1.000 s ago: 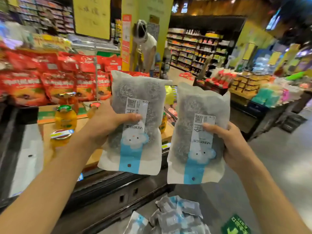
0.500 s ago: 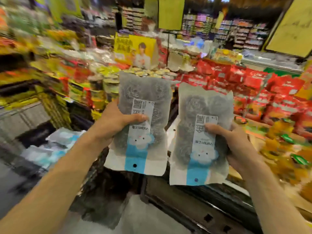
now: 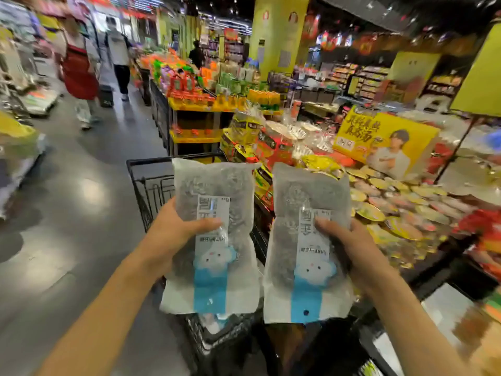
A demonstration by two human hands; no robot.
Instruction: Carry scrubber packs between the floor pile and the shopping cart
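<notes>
Head view: left hand (image 3: 173, 234) grips the left packet (image 3: 214, 237) at its left edge, thumb curled across the front onto the white label strip, remaining fingers hidden behind the packet. Right hand (image 3: 352, 248) grips the right packet (image 3: 309, 245) at its right edge, thumb likewise laid across the front near the label, other fingers out of sight behind. Both packets are held up in front of the person, side by side, close but with a narrow gap between them. Long axis of each runs near vertical; the left packet leans slightly, its top toward the left. Print on both labels reads inverted, so the packets are upside down: the blue band and the hanging hole on the right packet sit at the bottom edge. Appearance: translucent whitish pouches with grey, rounded contents showing through; centre strip white above, blue below, with a small white cloud-like cartoon face where the two colours meet. Below and behind the packets stands a black shopping cart (image 3: 151, 185), its rim visible at upper left of the left packet. To the right, a display table of lidded bowls (image 3: 393, 202) and a yellow sign (image 3: 379, 142). Grey aisle floor (image 3: 67, 213) at left; a person in red (image 3: 80, 74) farther down, blurred.
</notes>
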